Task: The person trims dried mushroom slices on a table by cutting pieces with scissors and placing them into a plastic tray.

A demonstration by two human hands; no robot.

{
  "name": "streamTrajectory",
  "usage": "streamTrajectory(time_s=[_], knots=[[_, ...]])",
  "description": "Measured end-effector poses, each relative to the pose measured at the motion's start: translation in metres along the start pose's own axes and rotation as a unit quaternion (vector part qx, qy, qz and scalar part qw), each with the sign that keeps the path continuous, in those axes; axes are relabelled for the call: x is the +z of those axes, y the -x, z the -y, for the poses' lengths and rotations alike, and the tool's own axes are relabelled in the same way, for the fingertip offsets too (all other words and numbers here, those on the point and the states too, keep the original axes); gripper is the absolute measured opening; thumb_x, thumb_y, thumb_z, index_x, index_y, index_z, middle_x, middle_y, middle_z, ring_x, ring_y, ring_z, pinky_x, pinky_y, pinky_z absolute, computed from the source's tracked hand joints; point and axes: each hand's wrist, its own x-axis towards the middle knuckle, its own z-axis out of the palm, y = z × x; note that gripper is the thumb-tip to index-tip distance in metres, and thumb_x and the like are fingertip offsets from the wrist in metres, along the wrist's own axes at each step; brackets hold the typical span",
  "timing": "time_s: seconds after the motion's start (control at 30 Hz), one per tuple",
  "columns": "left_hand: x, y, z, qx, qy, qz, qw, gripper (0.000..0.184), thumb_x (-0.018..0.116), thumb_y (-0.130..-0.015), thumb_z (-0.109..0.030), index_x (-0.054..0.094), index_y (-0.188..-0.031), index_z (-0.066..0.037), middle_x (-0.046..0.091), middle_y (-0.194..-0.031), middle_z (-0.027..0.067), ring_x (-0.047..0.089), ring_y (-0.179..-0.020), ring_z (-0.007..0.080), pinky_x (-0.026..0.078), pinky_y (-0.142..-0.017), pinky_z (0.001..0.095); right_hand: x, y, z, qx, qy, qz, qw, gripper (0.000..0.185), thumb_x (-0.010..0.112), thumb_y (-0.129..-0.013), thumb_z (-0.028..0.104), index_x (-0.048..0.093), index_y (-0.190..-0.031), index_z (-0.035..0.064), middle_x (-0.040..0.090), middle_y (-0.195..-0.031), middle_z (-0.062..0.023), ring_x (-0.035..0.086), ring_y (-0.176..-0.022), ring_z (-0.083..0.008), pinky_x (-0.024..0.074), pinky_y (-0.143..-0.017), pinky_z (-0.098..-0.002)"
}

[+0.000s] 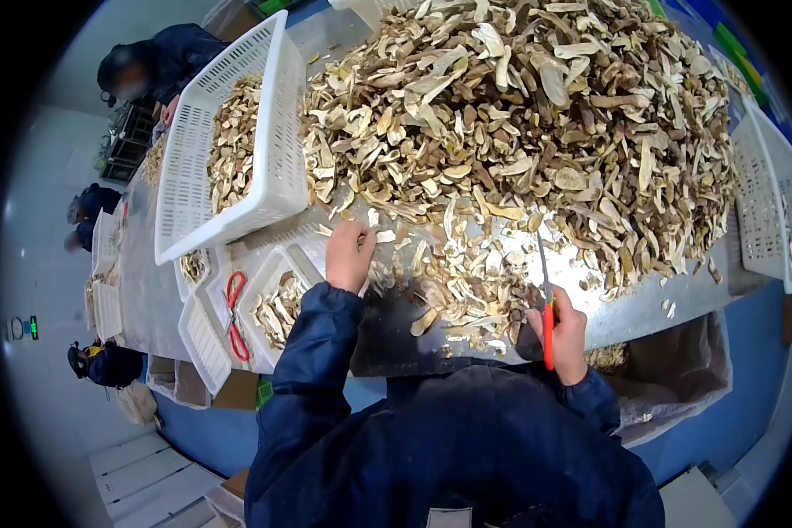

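- From my far-off seat, I see my right hand (565,333) wrapped around the bright handle of the orange scissors (549,330). The long, thin metal blade points away from the body, with its tip near the edge of the big pile.
- My left hand (349,255) has its fingers bent, and a pale slice (385,236) is right beside the tips. I cannot tell if they pinch anything.
- The mushroom slices (466,286) lie loose between my two hands. They are thin, flat and curly, cream with brown edges, and they look dry.
- Past them I see the big pile (537,123), a bumpy hill of the same kind of bits, some long, some round.
- All this sits on a smooth, shiny metal surface (647,308).
- On my left is a tall white basket (282,167), hard plastic full of little holes, tipped to one side with more slices in it.
- Near my left sleeve, a small white tray (271,267) holds long strips. Just beside it lie the red scissors (237,295) with loopy handles.
- Below the surface on the right, I see a bin (695,356) lined with thin, crinkly plastic.
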Motion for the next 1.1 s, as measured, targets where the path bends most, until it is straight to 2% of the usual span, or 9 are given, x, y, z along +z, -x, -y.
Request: streamTrajectory(time_s=[0.03, 0.1, 0.17, 0.37, 0.6, 0.7, 0.83, 0.93, 1.1], knots=[[-0.005, 0.005, -0.015, -0.009, 0.047, -0.028, 0.998, 0.016, 0.063, -0.082, -0.014, 0.061, -0.088, 0.001, 0.060, -0.086, 0.0180, 0.057, -0.082, 0.0379, 0.045, -0.071, 0.0406, -0.001, 0.000, 0.002, 0.003, -0.006, 0.009, 1.000, 0.046, 0.077, -0.077, 0.019, 0.055, -0.115, 0.0013, 0.060, -0.063, -0.0130, 0.059, -0.052, -0.0274, 0.0458, -0.051, -0.0332], [-0.020, 0.013, -0.040, -0.092, 0.144, 0.057, 0.984, 0.019, 0.060, -0.088, -0.017, 0.062, -0.094, 0.001, 0.060, -0.084, 0.0112, 0.057, -0.075, 0.0228, 0.045, -0.067, 0.0326, -0.006, 0.000, 0.011, 0.012, -0.017, 0.025, 0.999, 0.049, 0.078, -0.076, 0.021, 0.056, -0.114, 0.0017, 0.060, -0.065, -0.0128, 0.060, -0.055, -0.0284, 0.0464, -0.053, -0.0344], [-0.024, 0.025, -0.073, -0.139, 0.427, 0.130, 0.884, 0.020, 0.054, -0.095, -0.018, 0.064, -0.095, -0.001, 0.057, -0.078, 0.0001, 0.050, -0.072, 0.0070, 0.041, -0.065, 0.0237, -0.015, -0.003, 0.034, -0.016, 0.018, 0.074, 0.997, 0.053, 0.079, -0.073, 0.024, 0.055, -0.115, 0.0028, 0.059, -0.066, -0.0116, 0.060, -0.059, -0.0299, 0.0463, -0.055, -0.0370], [-0.026, 0.038, -0.138, -0.046, 0.410, 0.263, 0.872, 0.023, 0.053, -0.097, -0.018, 0.062, -0.090, 0.002, 0.054, -0.072, 0.0030, 0.050, -0.067, 0.0116, 0.040, -0.062, 0.0277, -0.023, 0.000, 0.061, -0.029, 0.035, 0.226, 0.973, 0.075, 0.079, -0.072, 0.037, 0.043, -0.127, 0.0003, 0.056, -0.087, -0.0199, 0.056, -0.082, -0.0362, 0.0448, -0.070, -0.0426], [-0.024, 0.031, -0.148, 0.101, 0.301, 0.300, 0.899, 0.024, 0.057, -0.092, -0.017, 0.055, -0.080, 0.003, 0.047, -0.067, 0.0121, 0.045, -0.061, 0.0218, 0.037, -0.058, 0.0339, -0.025, 0.002, 0.062, -0.039, 0.038, 0.237, 0.970, 0.071, 0.076, -0.075, 0.039, 0.044, -0.125, 0.0003, 0.057, -0.085, -0.0188, 0.056, -0.083, -0.0374, 0.0451, -0.072, -0.0439], [-0.024, 0.032, -0.144, 0.088, 0.275, 0.304, 0.908, 0.028, 0.058, -0.090, -0.019, 0.051, -0.074, 0.003, 0.045, -0.064, 0.0115, 0.043, -0.059, 0.0202, 0.035, -0.056, 0.0346, -0.026, 0.002, 0.062, -0.035, 0.058, 0.243, 0.968, 0.067, 0.076, -0.075, 0.038, 0.046, -0.123, 0.0014, 0.059, -0.079, -0.0181, 0.058, -0.078, -0.0373, 0.0457, -0.069, -0.0435], [-0.022, 0.036, -0.137, 0.070, 0.273, 0.339, 0.897, 0.020, 0.059, -0.085, -0.015, 0.065, -0.077, 0.002, 0.044, -0.061, 0.0077, 0.045, -0.061, 0.0176, 0.036, -0.058, 0.0312, -0.023, 0.003, 0.060, -0.003, 0.052, 0.264, 0.963, 0.055, 0.075, -0.076, 0.038, 0.052, -0.112, 0.0034, 0.059, -0.064, -0.0161, 0.060, -0.061, -0.0379, 0.0445, -0.055, -0.0434], [-0.022, 0.042, -0.134, -0.017, 0.322, 0.350, 0.879, 0.021, 0.057, -0.086, -0.016, 0.068, -0.080, 0.002, 0.048, -0.062, 0.0083, 0.046, -0.062, 0.0157, 0.037, -0.059, 0.0313, -0.017, 0.006, 0.051, -0.008, 0.086, 0.269, 0.959, 0.050, 0.076, -0.076, 0.036, 0.054, -0.107, 0.0038, 0.058, -0.062, -0.0158, 0.059, -0.059, -0.0384, 0.0443, -0.053, -0.0429], [-0.030, 0.047, -0.104, -0.150, 0.539, 0.370, 0.742, 0.033, 0.054, -0.088, -0.009, 0.055, -0.120, -0.001, 0.064, -0.077, 0.0040, 0.063, -0.074, 0.0129, 0.048, -0.065, 0.0226, -0.016, 0.008, 0.050, 0.016, 0.018, 0.220, 0.975, 0.046, 0.076, -0.077, 0.030, 0.055, -0.106, 0.0024, 0.056, -0.059, -0.0150, 0.060, -0.057, -0.0364, 0.0444, -0.051, -0.0392]])
